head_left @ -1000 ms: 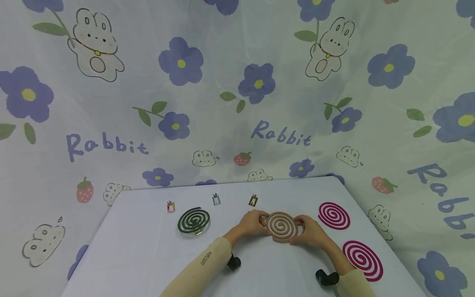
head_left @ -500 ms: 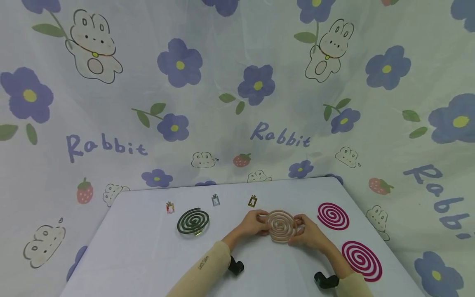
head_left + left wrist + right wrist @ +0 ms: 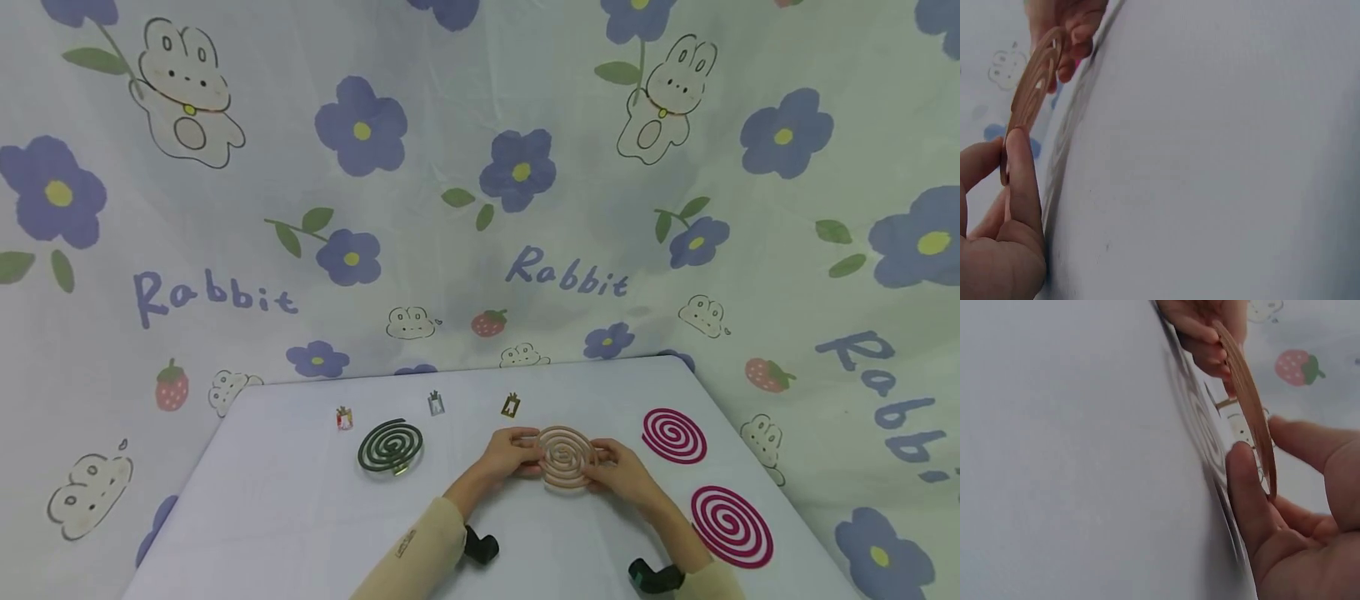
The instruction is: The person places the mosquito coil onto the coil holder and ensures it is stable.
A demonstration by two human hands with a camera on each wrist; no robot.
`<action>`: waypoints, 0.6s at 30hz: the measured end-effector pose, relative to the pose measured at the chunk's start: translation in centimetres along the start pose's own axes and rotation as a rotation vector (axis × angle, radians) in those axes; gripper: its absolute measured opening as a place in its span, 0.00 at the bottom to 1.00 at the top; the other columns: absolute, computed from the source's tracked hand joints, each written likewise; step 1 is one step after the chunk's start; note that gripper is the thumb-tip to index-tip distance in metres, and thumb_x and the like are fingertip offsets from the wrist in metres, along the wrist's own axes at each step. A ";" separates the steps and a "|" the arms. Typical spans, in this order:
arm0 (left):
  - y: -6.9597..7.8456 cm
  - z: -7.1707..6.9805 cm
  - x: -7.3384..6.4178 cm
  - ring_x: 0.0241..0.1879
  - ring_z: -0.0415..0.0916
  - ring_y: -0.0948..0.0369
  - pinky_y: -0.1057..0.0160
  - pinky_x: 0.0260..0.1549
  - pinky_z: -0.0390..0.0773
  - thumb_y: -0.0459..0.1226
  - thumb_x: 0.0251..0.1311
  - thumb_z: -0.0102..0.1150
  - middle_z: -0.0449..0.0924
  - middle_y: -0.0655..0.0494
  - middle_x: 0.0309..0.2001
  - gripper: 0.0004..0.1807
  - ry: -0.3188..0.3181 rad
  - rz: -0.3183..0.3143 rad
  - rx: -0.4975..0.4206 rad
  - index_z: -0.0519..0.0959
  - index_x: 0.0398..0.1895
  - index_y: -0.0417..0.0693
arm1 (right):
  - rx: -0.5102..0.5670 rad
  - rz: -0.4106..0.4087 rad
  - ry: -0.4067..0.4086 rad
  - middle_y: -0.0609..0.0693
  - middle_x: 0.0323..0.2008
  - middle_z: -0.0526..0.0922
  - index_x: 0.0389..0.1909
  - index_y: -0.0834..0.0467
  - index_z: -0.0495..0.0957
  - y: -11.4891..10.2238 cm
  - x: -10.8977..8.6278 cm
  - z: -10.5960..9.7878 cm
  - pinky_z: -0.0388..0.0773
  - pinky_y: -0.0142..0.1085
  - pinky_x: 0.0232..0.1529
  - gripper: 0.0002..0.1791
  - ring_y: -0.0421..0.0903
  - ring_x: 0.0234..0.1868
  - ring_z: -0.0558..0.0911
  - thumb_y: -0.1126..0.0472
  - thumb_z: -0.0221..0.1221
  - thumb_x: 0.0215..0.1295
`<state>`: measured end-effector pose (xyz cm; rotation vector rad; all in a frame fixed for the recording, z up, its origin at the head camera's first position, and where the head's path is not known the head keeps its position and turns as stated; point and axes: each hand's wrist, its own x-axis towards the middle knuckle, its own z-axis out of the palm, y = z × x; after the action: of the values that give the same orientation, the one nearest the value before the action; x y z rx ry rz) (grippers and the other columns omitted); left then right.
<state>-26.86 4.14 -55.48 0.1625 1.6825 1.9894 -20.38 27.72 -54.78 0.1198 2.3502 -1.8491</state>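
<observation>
A brown mosquito coil [image 3: 564, 477] is held up between both hands in the middle of the head view. My left hand [image 3: 510, 454] pinches its left edge, while my right hand [image 3: 624, 475] pinches the opposite edge between thumb and fingers. Seen nearly edge-on in the left wrist view, the coil [image 3: 1036, 80] is apart from the table and casts a shadow on it. The right wrist view also shows the coil [image 3: 1249, 394] side-on, the right thumb on its near face. Gaps show between its rings.
A dark green coil [image 3: 392, 446] sits left on a small gold stand [image 3: 401, 469]. Behind lie a red-and-gold stand [image 3: 344, 418], a silver one [image 3: 437, 404] and a gold one [image 3: 511, 406]. Two magenta coils, a far one [image 3: 674, 436] and a near one [image 3: 731, 527], lie at right.
The brown coil's rings looked close-packed a second ago; gaps now show between them. Both hands have shifted slightly left and keep their grip. The other coils and stands lie unmoved.
</observation>
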 end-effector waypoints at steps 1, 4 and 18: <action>0.0 0.1 0.0 0.32 0.83 0.58 0.61 0.33 0.83 0.24 0.56 0.64 0.82 0.44 0.42 0.26 0.004 0.001 -0.002 0.72 0.60 0.32 | 0.037 0.009 0.013 0.62 0.43 0.77 0.62 0.72 0.65 0.0 0.0 0.1 0.83 0.41 0.34 0.31 0.49 0.34 0.83 0.67 0.66 0.60; 0.0 0.3 -0.1 0.31 0.83 0.59 0.62 0.33 0.83 0.25 0.56 0.65 0.83 0.44 0.41 0.24 0.020 -0.007 -0.025 0.74 0.58 0.31 | 0.116 0.017 0.045 0.60 0.40 0.79 0.60 0.73 0.65 0.2 -0.1 0.3 0.83 0.40 0.32 0.28 0.49 0.32 0.83 0.69 0.64 0.62; -0.8 0.2 -0.8 0.32 0.81 0.62 0.67 0.33 0.81 0.28 0.59 0.64 0.82 0.45 0.40 0.20 0.032 0.001 -0.108 0.75 0.55 0.28 | 0.275 0.031 0.110 0.56 0.34 0.82 0.59 0.74 0.64 0.1 -0.7 1.5 0.79 0.32 0.27 0.26 0.42 0.27 0.81 0.70 0.62 0.63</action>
<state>-25.83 3.98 -56.00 0.0924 1.5897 2.0881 -19.55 26.25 -55.08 0.2934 2.1318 -2.1929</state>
